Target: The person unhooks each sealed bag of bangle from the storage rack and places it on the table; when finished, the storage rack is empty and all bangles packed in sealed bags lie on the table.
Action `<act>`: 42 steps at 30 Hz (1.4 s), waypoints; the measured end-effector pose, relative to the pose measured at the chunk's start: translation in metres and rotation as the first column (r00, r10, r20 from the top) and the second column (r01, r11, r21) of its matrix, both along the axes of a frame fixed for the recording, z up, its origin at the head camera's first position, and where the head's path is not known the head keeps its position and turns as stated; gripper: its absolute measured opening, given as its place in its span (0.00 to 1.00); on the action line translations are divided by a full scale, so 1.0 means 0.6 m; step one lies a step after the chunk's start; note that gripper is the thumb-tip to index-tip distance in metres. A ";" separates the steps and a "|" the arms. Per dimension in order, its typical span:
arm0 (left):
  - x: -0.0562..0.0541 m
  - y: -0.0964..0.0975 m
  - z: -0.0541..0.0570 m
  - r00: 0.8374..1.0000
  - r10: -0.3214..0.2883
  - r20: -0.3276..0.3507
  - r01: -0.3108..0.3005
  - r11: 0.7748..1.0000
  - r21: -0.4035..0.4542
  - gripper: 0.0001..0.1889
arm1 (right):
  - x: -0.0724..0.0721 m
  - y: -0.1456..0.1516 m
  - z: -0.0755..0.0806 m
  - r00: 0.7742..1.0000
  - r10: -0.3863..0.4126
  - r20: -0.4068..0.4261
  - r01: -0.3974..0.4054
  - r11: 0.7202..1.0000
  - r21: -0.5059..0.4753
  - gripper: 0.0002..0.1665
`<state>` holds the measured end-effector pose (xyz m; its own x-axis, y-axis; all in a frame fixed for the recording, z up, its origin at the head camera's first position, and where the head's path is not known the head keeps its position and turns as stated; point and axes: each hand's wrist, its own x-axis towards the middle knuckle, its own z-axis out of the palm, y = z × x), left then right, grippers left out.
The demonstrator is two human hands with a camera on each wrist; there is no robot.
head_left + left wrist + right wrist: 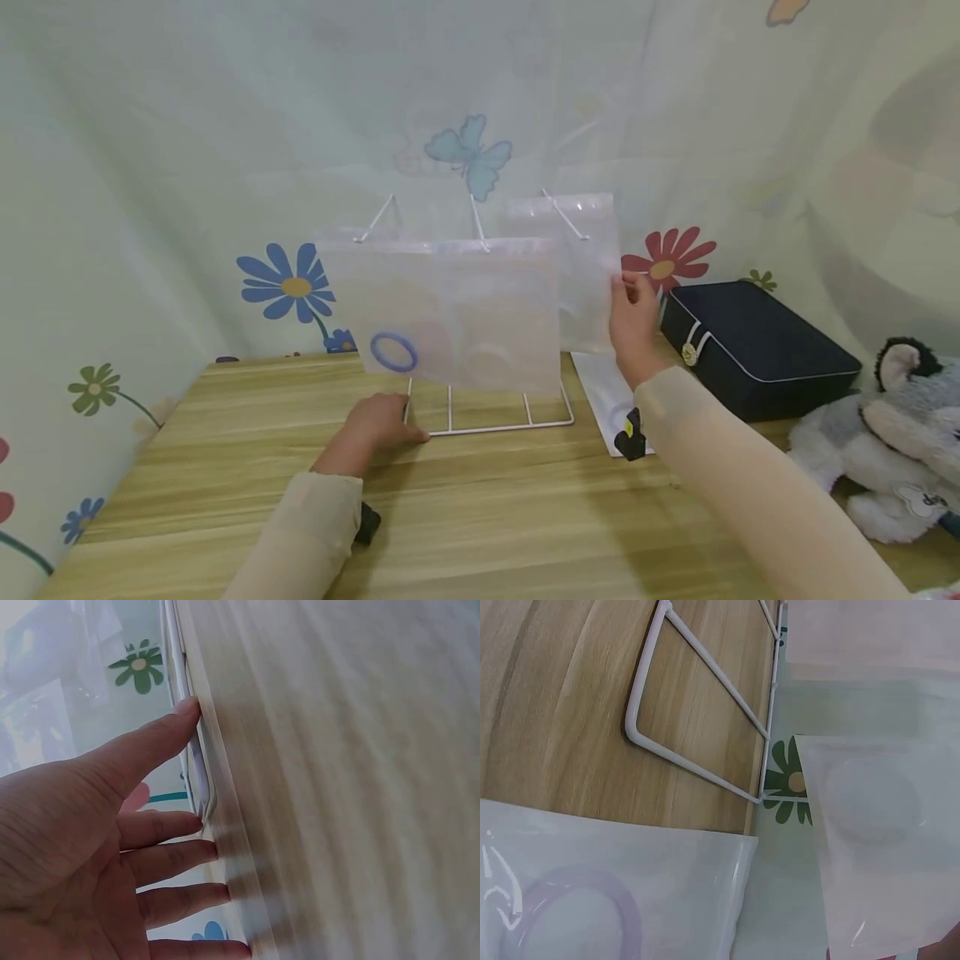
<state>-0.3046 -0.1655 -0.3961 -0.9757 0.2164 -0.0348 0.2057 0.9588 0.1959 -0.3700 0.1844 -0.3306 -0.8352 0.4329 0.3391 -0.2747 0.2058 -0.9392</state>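
Observation:
A white wire rack stands on the wooden table with three hooks at its top. At its lower left corner, my left hand touches the base; in the left wrist view the thumb lies on the wire and the other fingers are straight. Translucent plastic bags hang from the hooks, one with a blue ring showing inside. With its fingertips my right hand pinches the right edge of the plastic bag at the right hook. That bag shows a faint pale ring.
Another plastic bag lies on the table right of the rack; its pale purple ring shows in the right wrist view. Further right are a black case and a grey-white plush dog. A flowered curtain hangs behind.

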 end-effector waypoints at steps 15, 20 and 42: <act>-0.005 -0.001 -0.005 1.000 0.001 0.009 -0.001 1.000 -0.001 0.28 | 0.068 0.036 0.016 0.994 0.043 0.105 -0.040 0.999 -0.026 0.22; -0.003 -0.001 -0.003 1.000 -0.003 0.022 0.003 1.000 0.008 0.27 | 0.105 0.054 0.024 0.986 0.069 0.153 -0.068 0.998 -0.011 0.24; -0.006 0.002 0.001 0.998 -0.035 0.049 0.035 0.999 0.008 0.25 | 0.248 0.137 0.047 0.949 0.264 0.170 -0.206 0.932 -0.300 0.12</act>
<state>-0.3084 -0.1640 -0.3955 -0.9647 0.2507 -0.0810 0.2289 0.9497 0.2138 -0.2213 0.2663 -0.3022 -0.9625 0.2671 0.0463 -0.0797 -0.1153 -0.9901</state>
